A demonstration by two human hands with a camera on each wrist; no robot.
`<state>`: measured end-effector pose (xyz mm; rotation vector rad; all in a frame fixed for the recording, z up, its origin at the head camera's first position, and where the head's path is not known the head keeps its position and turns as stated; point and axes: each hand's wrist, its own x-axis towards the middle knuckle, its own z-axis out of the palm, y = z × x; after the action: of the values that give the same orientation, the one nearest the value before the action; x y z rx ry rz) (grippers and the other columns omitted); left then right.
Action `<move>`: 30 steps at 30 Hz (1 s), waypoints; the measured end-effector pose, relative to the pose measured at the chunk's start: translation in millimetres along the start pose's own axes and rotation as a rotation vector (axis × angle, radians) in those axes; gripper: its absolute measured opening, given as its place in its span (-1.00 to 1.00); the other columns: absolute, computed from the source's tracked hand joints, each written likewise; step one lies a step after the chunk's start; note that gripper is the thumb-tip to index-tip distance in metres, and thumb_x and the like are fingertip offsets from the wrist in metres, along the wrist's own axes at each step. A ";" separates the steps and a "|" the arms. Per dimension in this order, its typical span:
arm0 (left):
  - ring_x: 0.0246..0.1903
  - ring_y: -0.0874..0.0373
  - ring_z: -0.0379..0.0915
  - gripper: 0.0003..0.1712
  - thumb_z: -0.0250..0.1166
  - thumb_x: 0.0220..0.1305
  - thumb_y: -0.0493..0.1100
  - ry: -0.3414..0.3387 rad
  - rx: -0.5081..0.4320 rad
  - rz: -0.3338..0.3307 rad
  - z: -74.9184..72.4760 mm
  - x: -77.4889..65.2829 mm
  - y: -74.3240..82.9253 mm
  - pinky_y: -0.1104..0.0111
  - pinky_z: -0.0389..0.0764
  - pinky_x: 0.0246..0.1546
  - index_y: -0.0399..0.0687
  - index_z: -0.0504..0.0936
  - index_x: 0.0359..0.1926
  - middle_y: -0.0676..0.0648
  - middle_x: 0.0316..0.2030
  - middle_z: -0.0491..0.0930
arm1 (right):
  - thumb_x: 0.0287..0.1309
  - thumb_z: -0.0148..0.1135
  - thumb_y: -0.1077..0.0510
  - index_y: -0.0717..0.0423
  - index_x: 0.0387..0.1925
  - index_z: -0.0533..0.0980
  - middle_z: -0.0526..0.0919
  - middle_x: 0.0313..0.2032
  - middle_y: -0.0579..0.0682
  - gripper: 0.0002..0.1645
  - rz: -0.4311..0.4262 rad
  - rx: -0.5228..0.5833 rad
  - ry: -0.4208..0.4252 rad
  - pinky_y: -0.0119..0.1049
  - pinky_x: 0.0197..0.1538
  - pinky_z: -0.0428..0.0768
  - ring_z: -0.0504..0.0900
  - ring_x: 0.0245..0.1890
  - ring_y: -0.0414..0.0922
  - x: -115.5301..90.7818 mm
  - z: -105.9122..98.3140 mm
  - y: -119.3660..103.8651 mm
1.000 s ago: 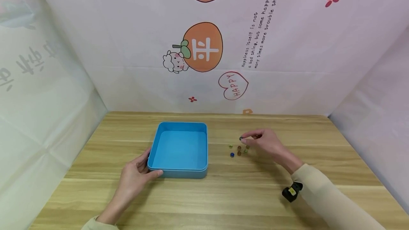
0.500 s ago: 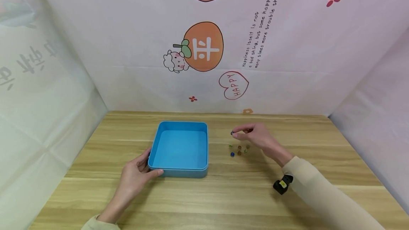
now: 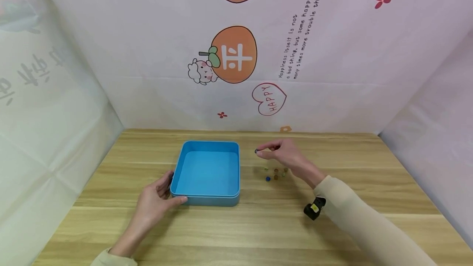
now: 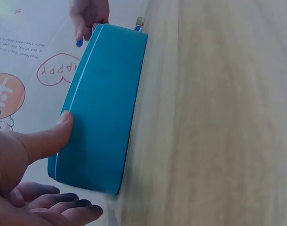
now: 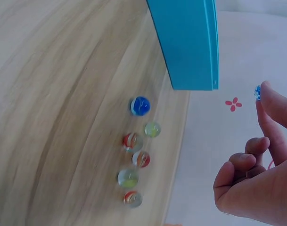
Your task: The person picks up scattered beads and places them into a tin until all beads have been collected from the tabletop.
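A square blue open-topped box (image 3: 207,201) rests on the wooden table. My left hand (image 3: 152,205) grips its near left corner, thumb on the front wall and fingers along the left side. Between thumb and index finger, my right hand (image 3: 288,154) pinches a blue marble (image 5: 257,92), held up just right of the box's far right side. The other fingers of that hand curl loosely under the palm in the right wrist view. Below it on the table lie several glass marbles: a dark blue one (image 5: 141,106), some with red swirls (image 5: 133,142) and some greenish-yellow ones (image 5: 128,178).
The wooden tabletop (image 3: 236,237) runs back to a white printed cloth wall (image 3: 332,106). More cloth hangs at the left (image 3: 55,143) and right. A small black device (image 3: 315,208) is strapped at the right wrist.
My right hand has lifted the blue marble and moved left from above the other marbles toward the box. The left hand and box have stayed in place.
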<state>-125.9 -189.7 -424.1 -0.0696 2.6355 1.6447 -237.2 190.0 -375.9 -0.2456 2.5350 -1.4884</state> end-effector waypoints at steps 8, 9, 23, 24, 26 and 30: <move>0.43 -0.23 0.28 0.15 0.67 0.11 -0.23 0.008 -0.018 0.017 4.1 0.2 -4.0 0.11 0.52 0.29 -0.39 0.19 0.58 -0.38 0.52 0.22 | 0.30 0.52 -0.03 0.02 -0.04 0.81 0.66 0.22 0.06 -0.70 -0.023 0.012 -0.028 -0.04 0.17 0.47 0.47 0.14 0.05 8.2 10.3 -7.6; 0.43 -0.23 0.27 0.15 0.67 0.11 -0.23 0.008 -0.027 0.014 4.4 0.1 -4.0 0.11 0.51 0.28 -0.39 0.19 0.58 -0.39 0.52 0.21 | 0.30 0.51 -0.02 0.02 -0.04 0.81 0.65 0.23 0.06 -0.70 -0.029 0.018 -0.034 -0.02 0.20 0.47 0.47 0.17 0.06 9.4 11.6 -8.8; 0.44 -0.21 0.26 0.15 0.67 0.12 -0.25 0.010 -0.069 -0.021 4.3 -0.1 -3.7 0.15 0.51 0.28 -0.36 0.19 0.59 -0.39 0.52 0.20 | 0.30 0.52 0.02 0.04 0.00 0.80 0.57 0.32 0.05 -0.70 -0.029 0.078 -0.071 0.12 0.38 0.45 0.43 0.27 0.06 21.0 29.1 -29.7; 0.44 -0.22 0.26 0.15 0.67 0.11 -0.25 0.009 -0.069 -0.020 4.5 0.1 -3.8 0.14 0.51 0.28 -0.36 0.19 0.59 -0.39 0.52 0.20 | 0.30 0.52 0.03 0.05 -0.01 0.80 0.57 0.33 0.05 -0.70 -0.035 0.084 -0.077 0.13 0.39 0.44 0.43 0.29 0.07 21.9 30.7 -31.2; 0.44 -0.22 0.25 0.15 0.67 0.11 -0.25 0.010 -0.068 -0.020 4.4 0.1 -3.9 0.14 0.51 0.28 -0.36 0.19 0.59 -0.39 0.52 0.19 | 0.30 0.52 0.04 0.05 -0.02 0.80 0.58 0.32 0.06 -0.72 -0.045 0.092 -0.086 0.15 0.42 0.42 0.42 0.31 0.08 23.6 34.0 -33.2; 0.44 -0.22 0.26 0.15 0.67 0.11 -0.25 0.009 -0.069 -0.017 4.6 0.3 -4.4 0.13 0.51 0.28 -0.36 0.19 0.59 -0.39 0.52 0.20 | 0.28 0.53 0.04 0.03 -0.07 0.82 0.64 0.25 0.01 -0.76 -0.053 0.103 -0.091 0.14 0.42 0.44 0.44 0.33 0.08 26.8 40.6 -35.7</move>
<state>-126.0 -187.5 -430.1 -0.1010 2.5766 1.7341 -251.5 132.2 -366.2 -0.3585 2.3907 -1.5839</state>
